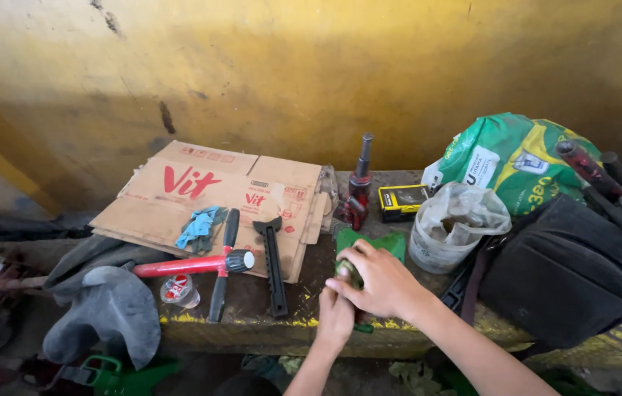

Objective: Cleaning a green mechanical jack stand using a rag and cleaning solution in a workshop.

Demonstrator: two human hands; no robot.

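My right hand [378, 280] covers a small round greenish object [349, 273] on the bench, its fingers curled over the top. From below, my left hand [336, 320] grips the same object at its underside. Most of the object is hidden by the two hands. A green cloth or sheet [393, 243] lies under and behind it.
Flattened cardboard [212, 198] lies at the left with a blue rag [198, 227], a red-handled tool [193, 265] and black tools [274, 265]. A small red bottle jack [357, 192], a yellow-black box [402, 200], a white bucket [451, 231], a green sack [516, 158] and a black bag [564, 273] stand right.
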